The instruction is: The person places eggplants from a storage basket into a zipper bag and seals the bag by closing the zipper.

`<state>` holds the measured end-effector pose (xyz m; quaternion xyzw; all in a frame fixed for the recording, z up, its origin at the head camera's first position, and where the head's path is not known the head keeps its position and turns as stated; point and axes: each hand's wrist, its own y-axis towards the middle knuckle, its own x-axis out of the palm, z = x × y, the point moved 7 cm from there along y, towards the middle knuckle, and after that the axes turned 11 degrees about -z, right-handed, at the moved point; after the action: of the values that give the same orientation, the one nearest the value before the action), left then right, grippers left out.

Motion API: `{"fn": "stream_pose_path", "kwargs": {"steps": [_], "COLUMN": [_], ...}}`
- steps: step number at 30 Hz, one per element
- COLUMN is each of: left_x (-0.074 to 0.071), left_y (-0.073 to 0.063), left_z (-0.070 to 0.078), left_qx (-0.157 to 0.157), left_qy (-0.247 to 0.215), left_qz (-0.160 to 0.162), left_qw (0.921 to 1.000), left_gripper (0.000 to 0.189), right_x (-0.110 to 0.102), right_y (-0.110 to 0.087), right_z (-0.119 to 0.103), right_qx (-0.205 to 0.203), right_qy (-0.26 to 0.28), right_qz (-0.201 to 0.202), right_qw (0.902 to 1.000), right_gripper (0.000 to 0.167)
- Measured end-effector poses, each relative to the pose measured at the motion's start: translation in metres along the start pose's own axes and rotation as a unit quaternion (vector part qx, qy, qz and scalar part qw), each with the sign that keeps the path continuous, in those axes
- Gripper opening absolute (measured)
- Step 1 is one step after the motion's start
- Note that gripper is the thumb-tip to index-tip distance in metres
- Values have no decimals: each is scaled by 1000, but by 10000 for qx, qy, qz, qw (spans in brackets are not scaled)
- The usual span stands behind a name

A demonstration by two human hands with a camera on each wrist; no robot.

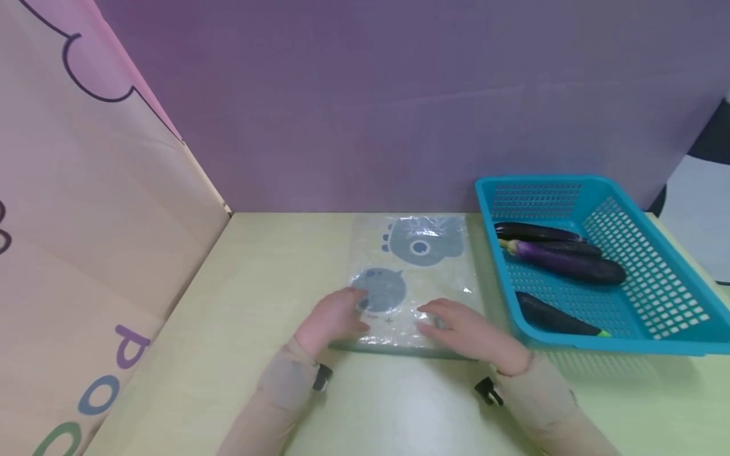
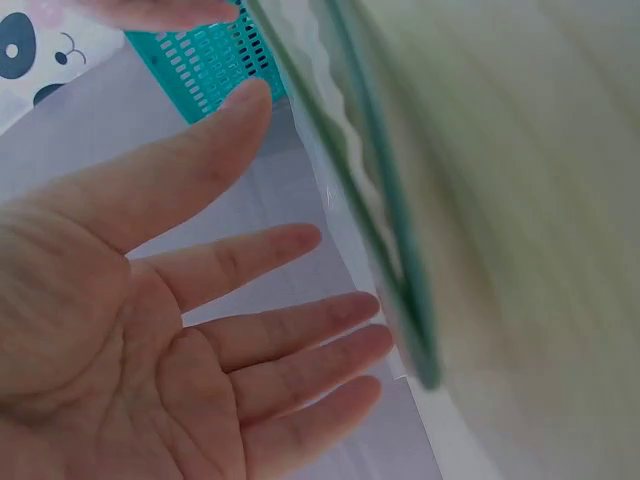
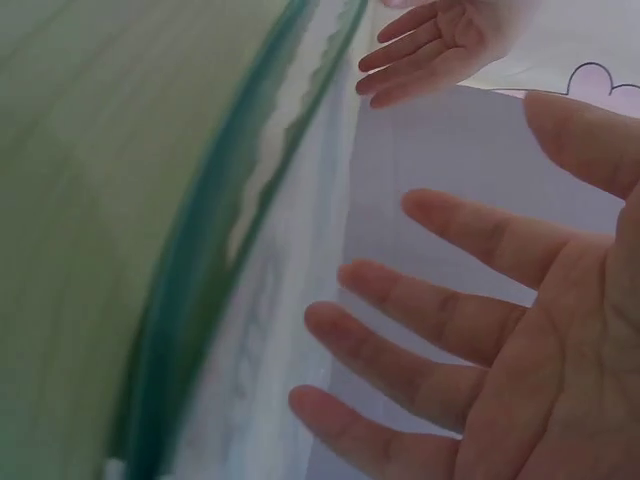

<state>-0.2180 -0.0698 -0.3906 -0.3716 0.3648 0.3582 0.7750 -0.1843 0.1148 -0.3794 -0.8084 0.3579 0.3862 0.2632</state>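
A clear plastic zip bag (image 1: 433,288) with grey cartoon prints lies flat on the table, its green zip edge (image 2: 385,215) toward the person. My left hand (image 1: 336,316) is over the bag's near left part. In the left wrist view its fingers (image 2: 290,360) are spread and nearly straight, tips close to the bag, palm bare. Over the near right part is my right hand (image 1: 462,329). The right wrist view shows its fingers (image 3: 430,310) extended and apart beside the bag's edge, with nothing held.
To the right stands a blue perforated basket (image 1: 673,266) with several eggplants (image 1: 564,263) in it. A purple panel (image 1: 342,107) rises behind the pale table (image 1: 256,285). A printed sheet (image 1: 102,190) walls off the left side.
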Motion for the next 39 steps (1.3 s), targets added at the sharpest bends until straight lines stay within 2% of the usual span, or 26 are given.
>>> {"fn": "stream_pose_path", "kwargs": {"steps": [7, 16, 21, 24, 31, 39], "left_x": [5, 8, 11, 12, 11, 11], "left_y": [-1, 2, 3, 2, -1, 0], "left_z": [-1, 1, 2, 2, 4, 7], "left_qx": [228, 440, 402, 371, 419, 363], "left_qy": [-45, 451, 628, 574, 506, 669], "left_qz": [-414, -720, -953, -981, -892, -824], "left_qw": [9989, 9954, 9927, 9928, 9938, 9937], "left_gripper": [62, 70, 79, 77, 61, 29], "right_x": [6, 4, 2, 3, 8, 10], "right_y": [4, 5, 3, 4, 4, 4], "right_z": [10, 13, 12, 13, 14, 11], "right_qx": [203, 335, 340, 373, 354, 278], "right_qy": [43, 34, -37, -68, -232, -501], "right_qz": [-302, -440, -408, -395, -448, -429], "right_qw": [9993, 9985, 9986, 9985, 9981, 9974], "right_gripper": [44, 48, 49, 53, 61, 63]}}
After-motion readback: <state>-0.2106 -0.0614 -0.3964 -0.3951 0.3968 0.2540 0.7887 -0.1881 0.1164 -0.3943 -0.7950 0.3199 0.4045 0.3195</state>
